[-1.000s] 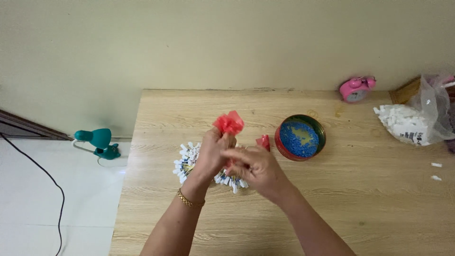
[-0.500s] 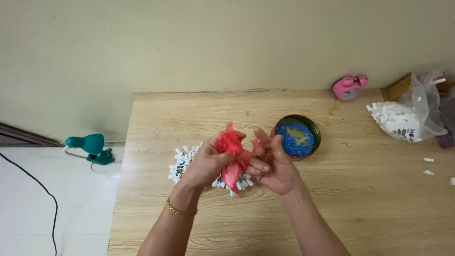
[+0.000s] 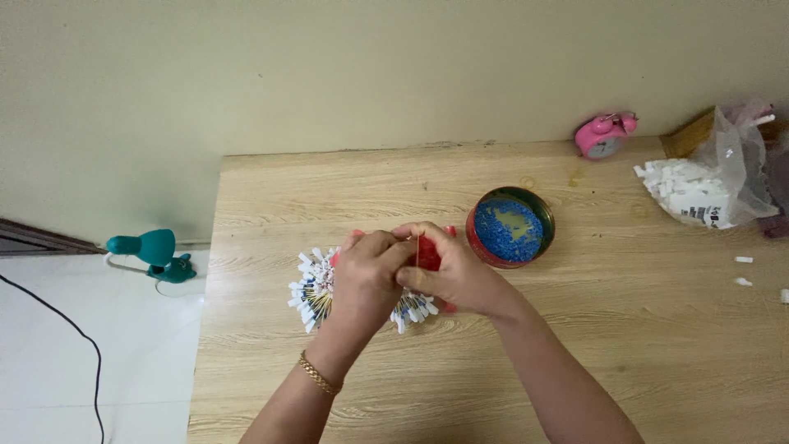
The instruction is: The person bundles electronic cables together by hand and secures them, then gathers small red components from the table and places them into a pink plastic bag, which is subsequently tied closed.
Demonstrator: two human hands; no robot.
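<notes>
Both forearms are bare, with no sleeves in view. The left hand (image 3: 368, 279) has a thin gold chain bracelet (image 3: 318, 374) around the wrist, made of small links. The right hand (image 3: 452, 275) and its wrist carry no jewellery that shows. The fingernails are short, as far as they can be seen; any polish is too small to tell.

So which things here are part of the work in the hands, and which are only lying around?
In use:
- left hand and right hand, both holding the red piece
- white-tipped sticks bundle under the hands

Lying about:
- round tin of blue bits
- pink alarm clock
- plastic bag of white pieces
- teal lamp
</notes>
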